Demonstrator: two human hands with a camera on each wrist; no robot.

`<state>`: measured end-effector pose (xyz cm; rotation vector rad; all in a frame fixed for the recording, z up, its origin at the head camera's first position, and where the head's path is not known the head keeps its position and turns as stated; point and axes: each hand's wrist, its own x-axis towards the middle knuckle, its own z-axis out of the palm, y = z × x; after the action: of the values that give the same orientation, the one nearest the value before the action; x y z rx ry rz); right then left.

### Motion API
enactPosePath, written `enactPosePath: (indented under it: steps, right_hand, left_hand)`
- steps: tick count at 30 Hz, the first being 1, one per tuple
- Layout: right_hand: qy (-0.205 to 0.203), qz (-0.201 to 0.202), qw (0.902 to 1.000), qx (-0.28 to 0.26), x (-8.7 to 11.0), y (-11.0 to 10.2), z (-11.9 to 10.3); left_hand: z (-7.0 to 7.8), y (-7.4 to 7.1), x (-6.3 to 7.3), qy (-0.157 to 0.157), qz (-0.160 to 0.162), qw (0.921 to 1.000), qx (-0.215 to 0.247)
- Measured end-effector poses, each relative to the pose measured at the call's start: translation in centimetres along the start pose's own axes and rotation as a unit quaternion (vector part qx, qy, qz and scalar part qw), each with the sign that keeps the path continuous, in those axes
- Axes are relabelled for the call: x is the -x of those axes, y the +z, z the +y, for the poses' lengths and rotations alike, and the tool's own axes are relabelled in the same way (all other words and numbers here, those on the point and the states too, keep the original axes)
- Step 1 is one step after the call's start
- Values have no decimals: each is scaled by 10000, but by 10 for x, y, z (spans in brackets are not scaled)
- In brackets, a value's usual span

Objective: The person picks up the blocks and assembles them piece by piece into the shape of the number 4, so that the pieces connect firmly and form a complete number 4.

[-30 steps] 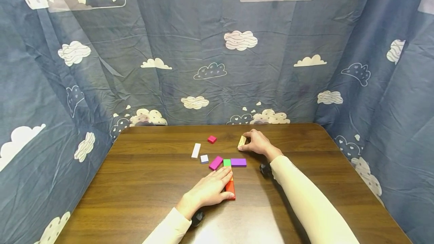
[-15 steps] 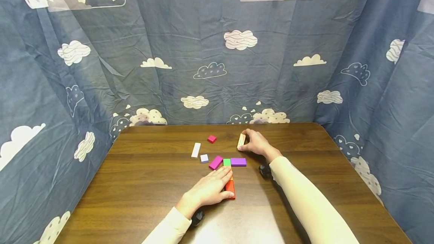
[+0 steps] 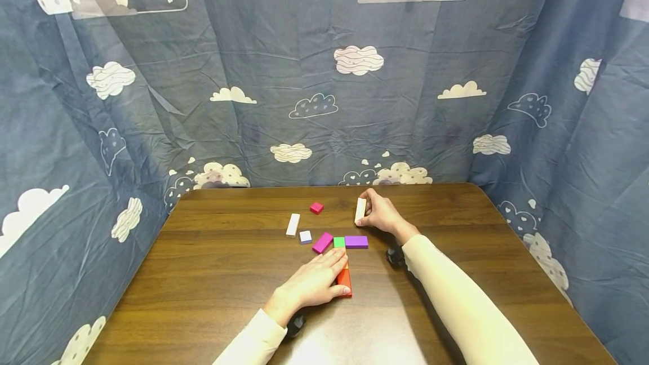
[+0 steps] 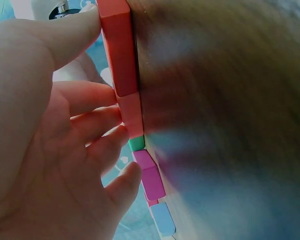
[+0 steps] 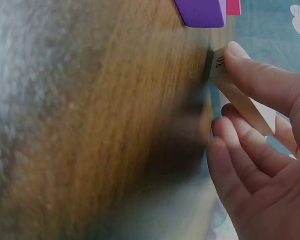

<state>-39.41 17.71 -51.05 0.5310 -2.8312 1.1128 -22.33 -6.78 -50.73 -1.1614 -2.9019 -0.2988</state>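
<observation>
pinching pale block (image 3: pixel 360 210), right hand (image 3: pixel 383 214); left hand (image 3: pixel 314 281) outstretched, touching red block (image 3: pixel 344 279); glossy wooden table (image 3: pixel 218 275), blue cloud-print curtains (image 3: pixel 284 27) around

The head view is brightly lit, but white glare is thrown back at bottom centre by the glossy brown wood-grain table (image 3: pixel 203 297), and the dark blue cloud-printed fabric curtain (image 3: pixel 284 27) is washed out at upper left. A dark shadow is cast beside the cream fabric right sleeve (image 3: pixel 461 297). In both wrist views the table is blurred.
</observation>
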Motion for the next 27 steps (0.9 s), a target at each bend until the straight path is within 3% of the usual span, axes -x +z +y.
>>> enactPosePath:
  steps: [8,17,27]
  right_hand:
    - [179,128,9987,-468,-4,2,0]
    - [269,359,9972,-604,-2,2,-2]
    - [65,605,9955,-731,-2,4,-11]
  left_hand:
    - [-2,0,-1,-19,49,10000,25]
    - [-2,1,0,52,120,9999,-16]
    - [-1,1,-1,-59,-27,10000,11]
